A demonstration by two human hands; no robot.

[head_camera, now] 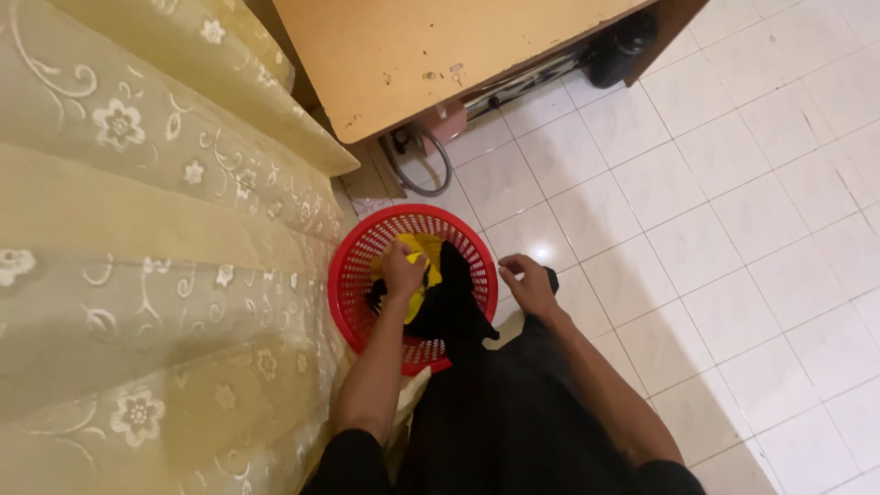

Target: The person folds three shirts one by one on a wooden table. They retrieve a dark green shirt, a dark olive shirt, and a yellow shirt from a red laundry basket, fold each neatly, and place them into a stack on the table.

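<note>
Black fabric (513,412) fills the bottom of the view, nearest the camera, running from the person's lap up and over the near rim of a red plastic laundry basket (353,275) that stands on the white tiled floor (733,229). Inside the basket lies a yellow garment (429,266), and the left hand (401,269) sits on it with its fingers (392,275) curled down and closed around a bunch of the yellow cloth. The right hand (529,284) is just outside the basket's right rim, fingers (513,268) bent and pinching the edge of the black fabric.

Both cloths look soft, limp and light; they should crumple under any grip and hang loose when lifted, so a gathered handful probably holds better than a fingertip pinch. The latticed basket looks light and slightly flexible, best taken by its rim.

A flowered curtain (137,229) hangs at left; a wooden desk (412,55) stands beyond.
</note>
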